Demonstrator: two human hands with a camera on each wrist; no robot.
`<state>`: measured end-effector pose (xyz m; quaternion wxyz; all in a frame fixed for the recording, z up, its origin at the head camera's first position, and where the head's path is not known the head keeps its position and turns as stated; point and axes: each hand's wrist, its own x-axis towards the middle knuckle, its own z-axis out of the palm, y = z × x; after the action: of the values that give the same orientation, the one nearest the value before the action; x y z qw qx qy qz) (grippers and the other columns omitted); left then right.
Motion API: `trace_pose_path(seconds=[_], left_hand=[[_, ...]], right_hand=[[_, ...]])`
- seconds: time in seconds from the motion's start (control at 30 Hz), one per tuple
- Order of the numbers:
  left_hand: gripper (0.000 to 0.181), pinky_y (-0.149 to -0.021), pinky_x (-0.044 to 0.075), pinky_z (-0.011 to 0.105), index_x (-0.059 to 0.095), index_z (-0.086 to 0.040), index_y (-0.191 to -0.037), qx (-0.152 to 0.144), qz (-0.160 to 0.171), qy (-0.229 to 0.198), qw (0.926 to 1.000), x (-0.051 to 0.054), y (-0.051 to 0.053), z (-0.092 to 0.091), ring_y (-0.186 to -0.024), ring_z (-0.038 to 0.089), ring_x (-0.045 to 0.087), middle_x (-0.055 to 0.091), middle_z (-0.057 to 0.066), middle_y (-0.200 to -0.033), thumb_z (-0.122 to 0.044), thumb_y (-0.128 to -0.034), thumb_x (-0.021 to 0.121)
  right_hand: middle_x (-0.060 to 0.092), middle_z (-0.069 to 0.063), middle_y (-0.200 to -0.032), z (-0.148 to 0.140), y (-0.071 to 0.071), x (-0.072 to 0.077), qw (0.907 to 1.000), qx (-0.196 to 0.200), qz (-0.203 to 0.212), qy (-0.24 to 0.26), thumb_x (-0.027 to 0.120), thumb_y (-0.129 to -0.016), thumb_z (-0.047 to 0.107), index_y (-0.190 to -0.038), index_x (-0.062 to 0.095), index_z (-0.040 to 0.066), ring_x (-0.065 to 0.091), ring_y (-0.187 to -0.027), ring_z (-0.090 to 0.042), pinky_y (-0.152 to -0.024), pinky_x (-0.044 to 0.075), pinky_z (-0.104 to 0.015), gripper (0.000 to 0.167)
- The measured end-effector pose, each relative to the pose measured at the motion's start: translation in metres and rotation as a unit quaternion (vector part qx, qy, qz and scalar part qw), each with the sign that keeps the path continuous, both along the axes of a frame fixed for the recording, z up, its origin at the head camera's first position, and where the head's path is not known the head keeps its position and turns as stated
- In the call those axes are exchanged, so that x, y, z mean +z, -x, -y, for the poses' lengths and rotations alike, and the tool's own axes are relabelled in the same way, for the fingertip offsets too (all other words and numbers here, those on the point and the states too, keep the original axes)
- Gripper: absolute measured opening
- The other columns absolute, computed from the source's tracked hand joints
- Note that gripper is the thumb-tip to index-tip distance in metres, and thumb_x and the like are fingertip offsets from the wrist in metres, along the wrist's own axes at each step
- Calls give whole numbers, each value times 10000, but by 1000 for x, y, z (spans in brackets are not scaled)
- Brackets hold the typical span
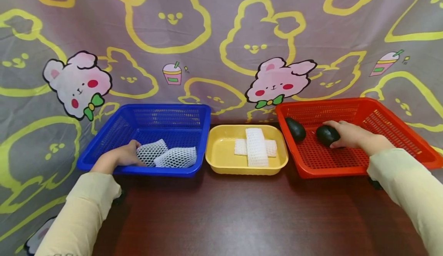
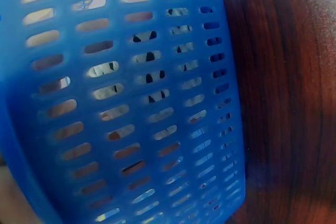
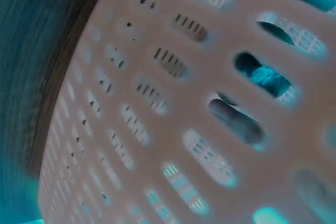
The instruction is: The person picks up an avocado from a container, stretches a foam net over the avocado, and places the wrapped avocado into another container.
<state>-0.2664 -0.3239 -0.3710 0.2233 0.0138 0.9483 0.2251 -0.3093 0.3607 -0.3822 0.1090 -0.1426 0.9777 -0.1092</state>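
In the head view my left hand (image 1: pixel 127 155) is in the blue basket (image 1: pixel 166 172), fingers and thumb at the left end of an avocado in a white foam net (image 1: pixel 151 153). A second foam-netted avocado (image 1: pixel 177 157) lies to its right, touching it. My right hand (image 1: pixel 353 134) grips a bare dark avocado (image 1: pixel 327 135) inside the red basket (image 1: pixel 332 172). Another bare avocado (image 1: pixel 295 129) rests against that basket's left wall. Both wrist views show mostly slotted basket wall, blue wall (image 2: pixel 121 98) and oddly tinted wall (image 3: pixel 173 98), hiding the hands' work.
Between the baskets stands a yellow tray (image 1: pixel 221 168) holding two white foam nets (image 1: pixel 257 148), one crossed over the other. A dark wooden table (image 1: pixel 242 213) extends in front. A patterned curtain (image 1: pixel 221 32) hangs right behind the baskets.
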Motion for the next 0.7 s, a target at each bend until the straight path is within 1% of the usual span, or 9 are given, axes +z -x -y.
trace_pose_path(seconds=[0.1, 0.2, 0.33, 0.5, 0.57, 0.63, 0.7], left_hand=[[776, -1038, 363, 621, 293, 170, -1278, -13, -29, -34, 10000, 1, 0, 0, -1201, 552, 453, 456, 406, -1254, -177, -812, 808], [838, -1063, 338, 641, 286, 185, -1336, -54, -55, 19, 10000, 3, -2, 0, -1265, 586, 407, 417, 444, -1328, -203, -820, 820], [952, -1077, 319, 665, 277, 190, -1426, -161, -120, 170, 9997, 6, -2, 0, -1324, 618, 340, 351, 469, -1421, -263, -812, 847], [988, -1044, 363, 667, 306, 162, -1465, -168, -127, 343, 9992, 10, -3, -2, -1301, 601, 389, 376, 451, -1432, -319, -802, 859], [982, -1035, 374, 664, 313, 158, -1468, -171, -137, 366, 9991, 10, -3, -3, -1289, 591, 411, 393, 444, -1425, -328, -809, 855], [966, -1023, 388, 657, 323, 163, -1460, -203, -166, 370, 9990, 11, -3, -3, -1263, 578, 444, 432, 437, -1392, -324, -814, 851], [949, -1014, 398, 651, 336, 169, -1448, -235, -207, 370, 9988, 11, -4, -3, -1246, 568, 464, 459, 431, -1364, -317, -816, 850]], right_hand=[[490, -383, -1228, 0, -2, 0, 9999, -102, 1, 14, 892, -782, 173, -1433, 431, -24, 547, -1055, -543, -901, 435, -726, 822], [482, -373, -1217, 1, -2, 1, 9999, -71, -26, 78, 898, -774, 167, -1415, 435, -13, 556, -1018, -525, -882, 448, -719, 811], [518, -356, -1193, 2, -1, 1, 9998, 20, -18, 173, 896, -768, 135, -1371, 411, -50, 574, -994, -491, -878, 466, -692, 796], [581, -339, -1149, 2, -1, -3, 9996, 126, 42, 262, 888, -767, 96, -1312, 361, -83, 591, -998, -464, -905, 465, -665, 780], [561, -364, -1179, 1, -1, -4, 9997, 127, 67, 221, 888, -765, 104, -1373, 339, -76, 583, -1019, -488, -909, 459, -675, 839], [517, -381, -1221, 1, -2, -5, 9997, 57, 152, 183, 889, -765, 123, -1472, 316, -28, 565, -1041, -509, -900, 462, -688, 923], [466, -391, -1242, 1, -3, -5, 9995, -3, 276, 134, 885, -768, 134, -1533, 307, 27, 557, -1032, -512, -880, 480, -683, 964]])
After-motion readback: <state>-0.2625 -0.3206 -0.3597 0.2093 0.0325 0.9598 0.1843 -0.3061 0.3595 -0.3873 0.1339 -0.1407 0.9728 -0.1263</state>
